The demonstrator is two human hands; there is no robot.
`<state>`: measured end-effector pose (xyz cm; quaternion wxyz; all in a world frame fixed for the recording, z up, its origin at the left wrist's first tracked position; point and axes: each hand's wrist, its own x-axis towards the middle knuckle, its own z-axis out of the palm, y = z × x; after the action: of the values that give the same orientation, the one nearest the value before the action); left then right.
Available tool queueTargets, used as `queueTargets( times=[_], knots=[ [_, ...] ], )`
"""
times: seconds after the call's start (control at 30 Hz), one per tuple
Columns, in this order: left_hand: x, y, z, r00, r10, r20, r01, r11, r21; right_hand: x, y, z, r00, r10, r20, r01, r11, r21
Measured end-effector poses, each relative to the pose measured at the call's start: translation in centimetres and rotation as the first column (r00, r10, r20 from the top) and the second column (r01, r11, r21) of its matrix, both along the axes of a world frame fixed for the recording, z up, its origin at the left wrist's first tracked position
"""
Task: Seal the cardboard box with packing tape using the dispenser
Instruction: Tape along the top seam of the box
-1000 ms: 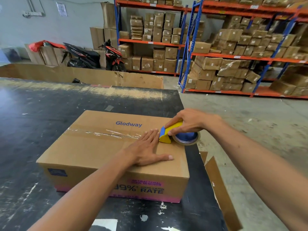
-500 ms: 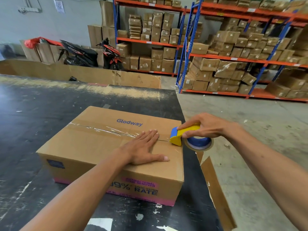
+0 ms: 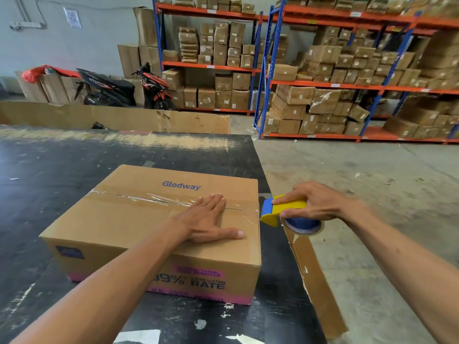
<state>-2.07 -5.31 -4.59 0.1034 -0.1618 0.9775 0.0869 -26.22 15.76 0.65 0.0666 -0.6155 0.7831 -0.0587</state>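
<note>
Resting on a scuffed black table (image 3: pixel 49 170), the cardboard box (image 3: pixel 139 227) is seen closed, with "Glodway" printed on its top and a pink band along its near side. A strip of clear packing tape (image 3: pixel 159 201) is laid across the top seam, from the left edge to the right edge. The left hand (image 3: pixel 206 219) is spread flat, palm down, on the box top, the fingers lying over the tape and the thumb stretched toward the near right corner; nothing is gripped by it. Just past the right edge of the box, the yellow and blue tape dispenser (image 3: pixel 285 211) is held off the box, at the level of its top, with its roll underneath. The right hand (image 3: pixel 315 202) is closed around it from above. A strip of cardboard (image 3: pixel 315 281) is propped along the table's right side.
</note>
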Motion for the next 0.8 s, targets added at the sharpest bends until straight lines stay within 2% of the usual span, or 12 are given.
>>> queueTargets(
  times=[0.07,0.2,0.33,0.43,0.5,0.57,0.67,0.73,0.8],
  knots=[
    [-1.4,1.7,0.5,0.999,0.051,-0.011,-0.051,0.999,-0.017,0.3,-0.4,-0.1,0.999,0.017,-0.034,-0.017,1.000,0.002],
    [-4.1,5.2,-0.6,0.998,-0.039,-0.043,0.037,0.998,-0.048,1.0,-1.3,0.8,0.979,0.067,-0.191,-0.062,0.998,0.032],
    [-5.1,5.2,-1.9,0.998,-0.029,-0.056,0.025,0.996,-0.083,2.2,-1.5,0.9,0.934,0.101,-0.342,-0.078,0.994,0.082],
    [-5.6,5.2,-1.0,0.999,0.016,-0.040,-0.017,0.999,-0.030,3.5,-1.6,0.0,0.885,0.144,-0.443,-0.082,0.984,0.157],
    [-6.3,5.6,-0.8,0.987,0.095,-0.130,-0.089,0.995,0.055,4.0,-1.3,-0.7,0.889,0.114,-0.443,-0.043,0.985,0.167],
    [-7.2,6.0,-1.2,0.939,0.241,-0.248,-0.223,0.970,0.097,3.9,-0.7,-0.6,0.901,-0.002,-0.433,0.047,0.995,0.093],
    [-8.5,6.7,-1.7,0.872,0.424,-0.244,-0.422,0.904,0.064,3.0,1.0,0.1,0.900,-0.184,-0.394,0.192,0.981,-0.020],
    [-9.0,6.6,-2.1,0.862,0.464,-0.204,-0.454,0.886,0.093,2.4,2.1,0.1,0.912,-0.289,-0.292,0.271,0.957,-0.101],
    [-9.1,6.1,-2.3,0.872,0.441,-0.212,-0.433,0.897,0.086,2.3,3.1,-0.2,0.919,-0.382,-0.099,0.355,0.910,-0.213]
  ],
)
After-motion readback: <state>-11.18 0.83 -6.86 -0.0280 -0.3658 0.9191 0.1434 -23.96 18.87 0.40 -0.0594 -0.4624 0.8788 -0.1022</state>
